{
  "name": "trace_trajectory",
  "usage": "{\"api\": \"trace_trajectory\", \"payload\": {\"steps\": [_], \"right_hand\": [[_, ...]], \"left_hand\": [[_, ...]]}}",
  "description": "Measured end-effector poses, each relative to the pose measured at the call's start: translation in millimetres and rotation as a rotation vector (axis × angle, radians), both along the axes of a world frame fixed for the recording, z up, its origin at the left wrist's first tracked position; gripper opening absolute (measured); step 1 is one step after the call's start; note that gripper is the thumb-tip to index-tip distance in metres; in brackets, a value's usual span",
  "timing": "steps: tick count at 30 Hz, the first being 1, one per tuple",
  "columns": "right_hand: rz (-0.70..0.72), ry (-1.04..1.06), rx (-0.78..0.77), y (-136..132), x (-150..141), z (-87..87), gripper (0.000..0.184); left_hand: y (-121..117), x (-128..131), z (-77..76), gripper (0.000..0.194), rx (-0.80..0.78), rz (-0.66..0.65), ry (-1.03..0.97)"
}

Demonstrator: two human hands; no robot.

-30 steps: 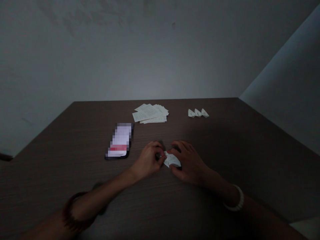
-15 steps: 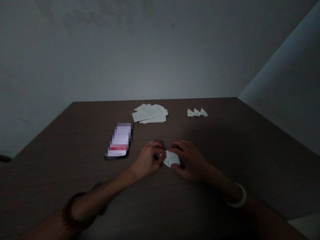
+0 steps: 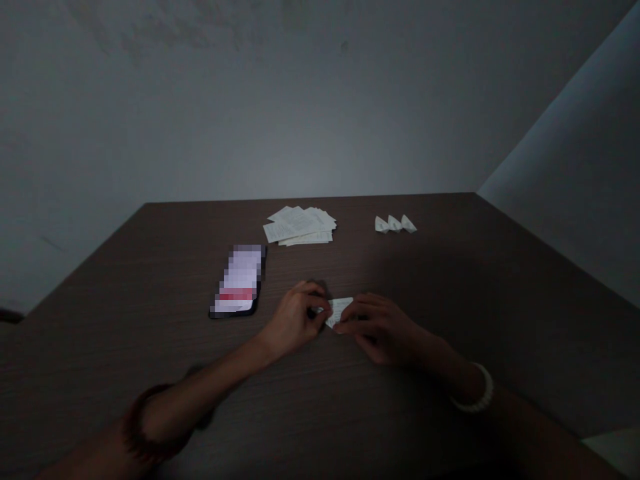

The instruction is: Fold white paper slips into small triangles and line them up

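Note:
Between my two hands lies a small folded piece of printed paper (image 3: pixel 340 309), low over the dark wooden table. My left hand (image 3: pixel 300 313) pinches its left end between thumb and fingertips. On the other side, my right hand (image 3: pixel 380 325) has its fingers bent onto the paper's right part, pressing on it and hiding that edge. Lines of print show on the bit of paper left uncovered.
A phone (image 3: pixel 240 280) with a lit, blurred screen lies left of my hands. Behind it a loose pile of printed paper slips (image 3: pixel 300 225) is spread out. Three small folded paper pieces (image 3: pixel 395 225) stand in a row at the back right. The table (image 3: pixel 165 267) meets a grey wall.
My right hand's fingers have come down over the right part of the paper, covering more of it. My left hand keeps its pinch in the same place.

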State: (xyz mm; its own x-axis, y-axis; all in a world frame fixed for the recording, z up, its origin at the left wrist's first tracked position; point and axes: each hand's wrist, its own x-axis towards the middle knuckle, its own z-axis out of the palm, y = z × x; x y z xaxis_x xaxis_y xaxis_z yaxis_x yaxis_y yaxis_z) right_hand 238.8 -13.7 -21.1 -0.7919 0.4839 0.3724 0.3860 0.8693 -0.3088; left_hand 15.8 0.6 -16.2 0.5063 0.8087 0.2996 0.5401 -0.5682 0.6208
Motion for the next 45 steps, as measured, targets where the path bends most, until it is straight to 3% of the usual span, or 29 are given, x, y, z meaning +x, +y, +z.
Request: {"api": "trace_trajectory", "payload": {"steps": [10,24,45], "right_hand": [[-0.013,-0.111,0.002,-2.7,1.9,0.2,0.038],[-0.034,-0.134,0.133,-4.2,3.4,-4.1,0.032],[-0.058,-0.102,0.073,-4.3,2.1,-4.5,0.033]], "left_hand": [[-0.6,1.7,2.2,0.015,0.007,-0.004,-0.008],[2.9,-6.6,-0.4,0.013,0.037,-0.088,0.014],[2.7,-6.0,-2.6,0.012,0.034,-0.069,0.013]]}}
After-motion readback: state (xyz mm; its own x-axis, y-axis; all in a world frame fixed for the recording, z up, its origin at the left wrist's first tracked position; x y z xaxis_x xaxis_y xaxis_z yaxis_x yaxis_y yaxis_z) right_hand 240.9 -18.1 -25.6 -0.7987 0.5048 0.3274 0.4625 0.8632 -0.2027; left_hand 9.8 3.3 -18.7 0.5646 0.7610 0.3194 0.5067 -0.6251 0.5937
